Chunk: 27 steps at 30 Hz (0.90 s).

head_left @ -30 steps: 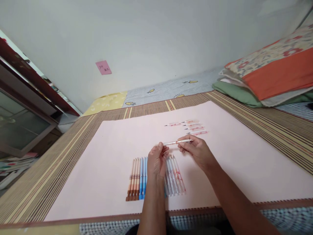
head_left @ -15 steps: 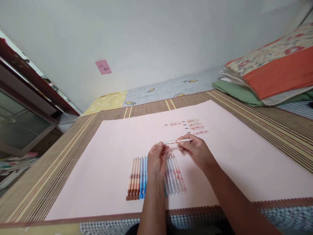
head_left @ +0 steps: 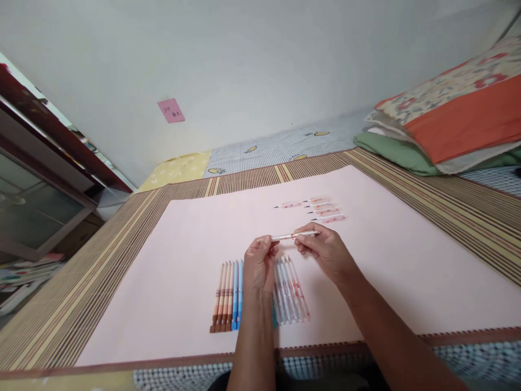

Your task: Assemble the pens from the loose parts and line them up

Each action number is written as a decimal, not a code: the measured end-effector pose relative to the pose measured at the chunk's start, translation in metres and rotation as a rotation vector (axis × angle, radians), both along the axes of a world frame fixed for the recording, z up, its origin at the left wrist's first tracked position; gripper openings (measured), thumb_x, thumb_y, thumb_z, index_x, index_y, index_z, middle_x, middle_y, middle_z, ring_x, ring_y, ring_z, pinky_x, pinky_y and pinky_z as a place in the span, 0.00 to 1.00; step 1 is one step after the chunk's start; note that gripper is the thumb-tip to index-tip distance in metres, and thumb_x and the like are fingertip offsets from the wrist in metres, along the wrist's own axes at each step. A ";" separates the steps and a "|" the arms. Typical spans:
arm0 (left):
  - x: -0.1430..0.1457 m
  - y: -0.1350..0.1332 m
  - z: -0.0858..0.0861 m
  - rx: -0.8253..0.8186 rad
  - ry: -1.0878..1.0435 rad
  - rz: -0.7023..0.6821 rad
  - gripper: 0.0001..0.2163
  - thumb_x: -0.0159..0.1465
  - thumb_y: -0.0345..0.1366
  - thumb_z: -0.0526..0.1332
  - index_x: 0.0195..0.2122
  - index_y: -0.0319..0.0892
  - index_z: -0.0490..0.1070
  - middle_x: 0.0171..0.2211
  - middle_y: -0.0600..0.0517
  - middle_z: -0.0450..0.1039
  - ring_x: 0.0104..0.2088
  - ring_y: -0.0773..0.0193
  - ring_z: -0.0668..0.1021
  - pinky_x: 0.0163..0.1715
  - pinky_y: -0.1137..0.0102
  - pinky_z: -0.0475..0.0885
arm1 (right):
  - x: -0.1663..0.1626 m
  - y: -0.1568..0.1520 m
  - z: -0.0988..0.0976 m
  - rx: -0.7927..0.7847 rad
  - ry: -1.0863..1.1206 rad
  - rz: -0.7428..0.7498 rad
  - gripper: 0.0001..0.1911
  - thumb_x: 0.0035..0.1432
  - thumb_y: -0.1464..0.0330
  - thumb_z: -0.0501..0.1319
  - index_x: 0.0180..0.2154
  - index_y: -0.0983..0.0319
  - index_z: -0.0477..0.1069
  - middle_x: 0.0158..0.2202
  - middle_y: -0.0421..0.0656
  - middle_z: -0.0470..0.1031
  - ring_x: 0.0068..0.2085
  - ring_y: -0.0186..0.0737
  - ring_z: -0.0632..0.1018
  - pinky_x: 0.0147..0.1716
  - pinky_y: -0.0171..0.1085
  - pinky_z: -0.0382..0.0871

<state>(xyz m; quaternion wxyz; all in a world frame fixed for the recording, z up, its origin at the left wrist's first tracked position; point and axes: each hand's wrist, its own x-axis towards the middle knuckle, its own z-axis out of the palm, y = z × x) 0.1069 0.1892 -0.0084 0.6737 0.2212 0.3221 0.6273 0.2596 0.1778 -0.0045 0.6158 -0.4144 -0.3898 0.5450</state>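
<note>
Both hands hold one slim white and pink pen (head_left: 290,236) level above a pale pink sheet (head_left: 175,271). My left hand (head_left: 260,266) pinches its left end and my right hand (head_left: 323,251) pinches its right part. Below my hands lies a row of pens: brown ones (head_left: 222,296), blue ones (head_left: 237,293) and clear pink-patterned ones (head_left: 291,290). Beyond my hands several uncapped pink pens (head_left: 321,210) lie in a short stack of rows on the sheet.
The sheet rests on a striped woven mat (head_left: 81,282). Folded orange, floral and green bedding (head_left: 451,125) is piled at the right. A pink sticky note (head_left: 171,110) is on the wall. A dark glass-fronted cabinet (head_left: 36,184) stands at the left.
My hands and the pen have barely moved; the left hand's fingers have shifted slightly along the pen's left end.
</note>
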 end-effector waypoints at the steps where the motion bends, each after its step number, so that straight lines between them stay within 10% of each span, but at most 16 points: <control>1: -0.001 0.000 0.001 0.026 0.001 -0.009 0.12 0.47 0.33 0.75 0.30 0.37 0.77 0.29 0.51 0.77 0.31 0.69 0.78 0.33 0.76 0.71 | 0.001 0.000 0.000 -0.016 0.016 0.002 0.11 0.47 0.64 0.72 0.32 0.61 0.77 0.24 0.41 0.77 0.25 0.34 0.73 0.26 0.35 0.65; 8: -0.003 -0.004 0.010 0.135 -0.049 -0.049 0.15 0.45 0.30 0.75 0.36 0.38 0.80 0.36 0.48 0.80 0.39 0.65 0.80 0.47 0.71 0.72 | 0.002 -0.003 0.007 -0.037 0.177 0.081 0.11 0.45 0.65 0.73 0.31 0.62 0.76 0.24 0.40 0.76 0.25 0.31 0.71 0.27 0.33 0.64; 15: 0.002 -0.001 0.004 0.009 -0.016 0.045 0.12 0.47 0.35 0.76 0.27 0.37 0.75 0.27 0.52 0.76 0.29 0.70 0.78 0.32 0.77 0.71 | -0.004 -0.004 0.005 0.047 -0.035 0.025 0.12 0.49 0.63 0.71 0.34 0.61 0.76 0.25 0.41 0.78 0.29 0.36 0.76 0.32 0.37 0.70; 27: 0.001 -0.001 0.007 0.086 -0.006 0.053 0.12 0.48 0.33 0.75 0.27 0.38 0.73 0.26 0.53 0.75 0.29 0.71 0.77 0.36 0.75 0.71 | -0.002 -0.002 0.004 0.052 -0.173 0.029 0.14 0.48 0.59 0.72 0.31 0.61 0.75 0.27 0.42 0.79 0.26 0.36 0.75 0.28 0.37 0.69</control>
